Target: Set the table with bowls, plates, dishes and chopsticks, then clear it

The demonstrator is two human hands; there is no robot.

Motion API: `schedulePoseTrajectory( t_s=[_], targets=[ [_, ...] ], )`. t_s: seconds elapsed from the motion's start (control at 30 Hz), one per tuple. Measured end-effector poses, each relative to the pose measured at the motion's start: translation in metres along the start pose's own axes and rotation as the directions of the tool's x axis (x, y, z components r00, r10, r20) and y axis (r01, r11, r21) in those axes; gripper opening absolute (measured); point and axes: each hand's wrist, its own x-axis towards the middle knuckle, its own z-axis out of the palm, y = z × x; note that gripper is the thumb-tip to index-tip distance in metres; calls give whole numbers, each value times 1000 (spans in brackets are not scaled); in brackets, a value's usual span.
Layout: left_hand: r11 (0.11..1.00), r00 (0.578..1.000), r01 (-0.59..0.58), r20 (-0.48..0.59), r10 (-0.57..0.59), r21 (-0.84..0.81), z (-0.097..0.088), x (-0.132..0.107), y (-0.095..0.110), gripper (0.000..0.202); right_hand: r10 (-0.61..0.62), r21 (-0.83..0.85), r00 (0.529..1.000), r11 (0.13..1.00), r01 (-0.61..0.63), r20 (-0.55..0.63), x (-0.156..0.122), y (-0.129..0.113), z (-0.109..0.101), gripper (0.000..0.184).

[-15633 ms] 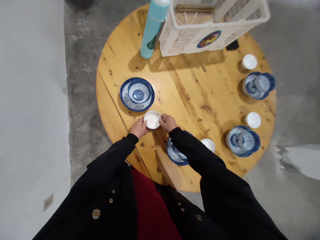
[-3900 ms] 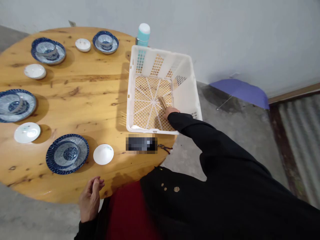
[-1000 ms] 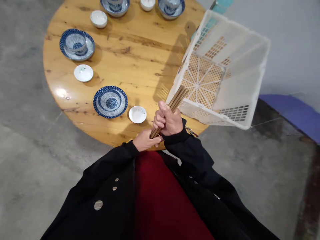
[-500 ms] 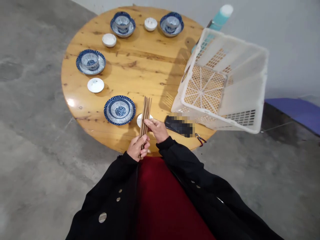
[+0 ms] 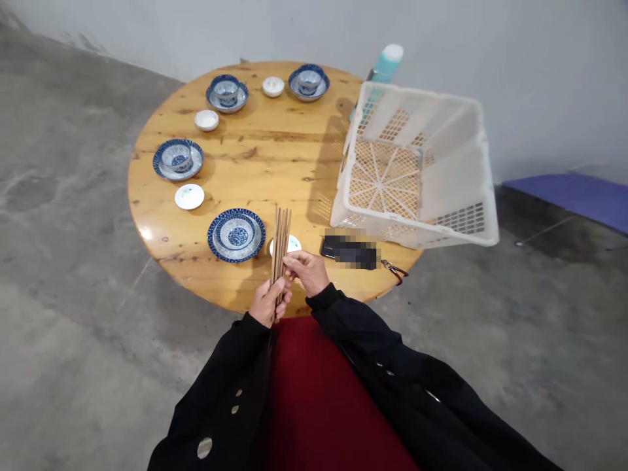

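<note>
A bundle of wooden chopsticks (image 5: 279, 235) stands nearly upright over the table's near edge. Around its lower part is wrapped my left hand (image 5: 269, 299). My right hand (image 5: 310, 270) pinches at the bundle's right side, a little higher up, with thumb and finger together on the chopsticks. Behind the chopsticks a small white dish (image 5: 293, 244) is partly hidden. Left of the bundle lies a blue-patterned plate (image 5: 212, 243) with a matching bowl (image 5: 238, 234) in it.
On the round wooden table (image 5: 255, 176) sit several blue-patterned place settings and small white dishes (image 5: 190, 196). A white plastic crate (image 5: 417, 232) takes up the right side, near a teal bottle (image 5: 388, 64). A black phone (image 5: 349, 252) with a strap lies at the near right.
The camera view has tilted up, so the table sits lower in view. The chopsticks have fanned slightly apart at the top, while both hands stay on them.
</note>
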Motion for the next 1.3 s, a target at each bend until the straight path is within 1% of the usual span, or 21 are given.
schedulePoseTrajectory(
  t_s=[0.13,0.23,0.4,0.53,0.67,0.8,0.9,0.97,1.07,1.13,1.2,1.3],
  targets=[
    [991,998,-41,-37,46,124,-3,0,-2,54,-22,0,999,1000,22,-47,-3,2,5,47],
    [978,995,-77,-48,88,194,-5,-1,-5,53,-16,-5,998,1000,15,-65,-2,5,6,46],
    [973,990,-102,-71,119,207,-5,-3,-6,49,22,-13,996,1000,-23,-85,-1,10,4,40],
    [968,987,-86,-115,116,235,-4,-2,-5,48,19,-18,997,1000,-21,-81,1,12,3,39],
    [980,990,-53,-121,78,193,-5,-1,-6,49,25,-44,998,999,-28,-66,4,11,2,36],
    [992,991,-34,-126,50,125,-6,0,-7,48,58,-70,997,996,-61,-49,7,10,2,34],
    [995,987,-39,-150,53,96,-7,2,-9,45,77,-88,996,993,-80,-38,9,11,1,30],
    [995,983,-38,-178,54,92,-9,4,-12,40,68,-107,997,992,-71,-37,12,10,-2,28],
    [990,961,-70,-258,99,122,-15,10,-17,34,33,-154,998,987,-41,-54,23,5,-10,25],
    [979,930,-123,-324,170,161,-22,12,-20,30,26,-210,996,977,-42,-80,35,-1,-15,21],
    [965,894,-175,-378,239,195,-30,11,-21,28,43,-290,994,954,-71,-102,49,-5,-18,18],
    [952,856,-219,-426,292,213,-40,7,-21,28,93,-423,990,897,-131,-110,69,-3,-16,17]
  ],
)
